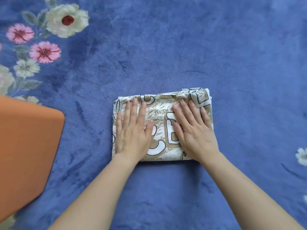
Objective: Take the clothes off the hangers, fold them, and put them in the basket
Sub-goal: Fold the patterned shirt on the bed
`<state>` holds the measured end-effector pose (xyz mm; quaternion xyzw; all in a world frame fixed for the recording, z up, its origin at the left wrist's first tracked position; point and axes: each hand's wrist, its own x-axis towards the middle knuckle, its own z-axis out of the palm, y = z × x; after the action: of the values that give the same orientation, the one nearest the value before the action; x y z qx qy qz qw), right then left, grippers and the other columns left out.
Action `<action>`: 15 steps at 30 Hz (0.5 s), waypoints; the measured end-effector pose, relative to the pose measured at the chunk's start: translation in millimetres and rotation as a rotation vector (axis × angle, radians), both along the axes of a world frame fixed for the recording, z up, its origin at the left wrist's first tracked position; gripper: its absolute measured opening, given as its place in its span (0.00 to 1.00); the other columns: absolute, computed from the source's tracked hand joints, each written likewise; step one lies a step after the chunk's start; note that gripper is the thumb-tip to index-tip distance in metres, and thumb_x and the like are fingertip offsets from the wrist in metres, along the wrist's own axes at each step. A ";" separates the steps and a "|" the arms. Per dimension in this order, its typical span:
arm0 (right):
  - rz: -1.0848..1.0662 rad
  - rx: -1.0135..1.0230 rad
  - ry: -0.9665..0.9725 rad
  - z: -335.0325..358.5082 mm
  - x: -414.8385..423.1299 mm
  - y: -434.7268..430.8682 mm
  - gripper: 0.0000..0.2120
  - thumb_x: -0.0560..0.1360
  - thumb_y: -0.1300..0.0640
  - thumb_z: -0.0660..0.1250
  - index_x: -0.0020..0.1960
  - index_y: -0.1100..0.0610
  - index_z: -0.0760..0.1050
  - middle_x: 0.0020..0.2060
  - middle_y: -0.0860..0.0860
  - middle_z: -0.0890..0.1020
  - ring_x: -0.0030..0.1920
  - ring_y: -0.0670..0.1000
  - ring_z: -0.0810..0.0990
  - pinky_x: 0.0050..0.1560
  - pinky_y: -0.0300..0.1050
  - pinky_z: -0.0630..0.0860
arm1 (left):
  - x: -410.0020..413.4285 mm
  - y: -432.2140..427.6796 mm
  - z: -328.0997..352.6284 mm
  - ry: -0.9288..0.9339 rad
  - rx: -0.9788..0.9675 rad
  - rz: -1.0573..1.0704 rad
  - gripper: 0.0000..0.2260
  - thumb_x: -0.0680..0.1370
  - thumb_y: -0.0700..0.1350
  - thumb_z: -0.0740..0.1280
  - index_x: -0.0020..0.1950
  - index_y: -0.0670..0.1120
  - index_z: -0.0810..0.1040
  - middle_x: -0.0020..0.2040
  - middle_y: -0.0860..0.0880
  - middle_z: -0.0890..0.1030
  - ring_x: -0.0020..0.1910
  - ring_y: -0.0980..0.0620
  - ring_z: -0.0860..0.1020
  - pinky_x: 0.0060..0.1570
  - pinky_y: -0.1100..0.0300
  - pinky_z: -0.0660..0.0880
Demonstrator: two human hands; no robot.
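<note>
A folded garment (162, 117), white with tan and dark letter prints, lies as a compact rectangle on the blue blanket (182, 47) in the middle of the view. My left hand (132, 130) lies flat on its left half, fingers spread and pointing away from me. My right hand (193, 130) presses flat on its right half, thumb toward the middle. Neither hand grips the cloth. No hanger is in view.
An orange flat-sided object (25, 146) with a rounded corner sits at the left edge, apart from the garment; I cannot tell what it is. The blanket carries pink and white flower prints (44, 52) at the upper left and right edge.
</note>
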<state>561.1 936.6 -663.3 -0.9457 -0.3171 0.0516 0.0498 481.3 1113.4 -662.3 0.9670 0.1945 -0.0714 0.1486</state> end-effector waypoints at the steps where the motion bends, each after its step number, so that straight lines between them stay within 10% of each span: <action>1: -0.020 -0.025 0.000 -3.7 1.9 -4.0 0.25 0.82 0.44 0.47 0.78 0.48 0.58 0.77 0.49 0.62 0.77 0.52 0.58 0.76 0.53 0.51 | -3.2 6.2 -7.3 0.018 0.028 -0.018 0.28 0.81 0.58 0.47 0.80 0.49 0.55 0.80 0.46 0.52 0.79 0.48 0.49 0.75 0.49 0.43; 6: -0.236 0.004 0.020 -2.6 -3.5 -5.0 0.26 0.81 0.44 0.48 0.78 0.49 0.58 0.77 0.49 0.62 0.77 0.48 0.54 0.74 0.57 0.48 | -14.4 16.4 -2.9 0.018 -0.042 0.048 0.29 0.80 0.61 0.46 0.80 0.54 0.51 0.81 0.47 0.47 0.79 0.48 0.46 0.75 0.49 0.42; 10: -0.642 0.445 0.252 9.8 -16.3 -26.4 0.29 0.77 0.43 0.61 0.75 0.52 0.63 0.73 0.53 0.64 0.71 0.52 0.63 0.72 0.51 0.59 | -33.4 16.0 13.2 -0.074 -0.258 0.404 0.34 0.78 0.61 0.61 0.79 0.48 0.55 0.76 0.40 0.58 0.72 0.44 0.58 0.71 0.48 0.55; 15: -1.315 0.849 0.525 37.5 -55.4 -51.9 0.19 0.71 0.42 0.73 0.47 0.58 0.75 0.40 0.56 0.79 0.33 0.46 0.77 0.38 0.41 0.75 | -37.4 20.5 44.2 -0.025 -0.783 0.873 0.22 0.71 0.48 0.75 0.62 0.45 0.73 0.54 0.51 0.81 0.53 0.50 0.79 0.54 0.55 0.75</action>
<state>505.8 884.7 -625.7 -0.7960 0.3307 0.1070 0.4955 443.9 1134.0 -618.0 0.6712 0.5323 -0.0588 0.5125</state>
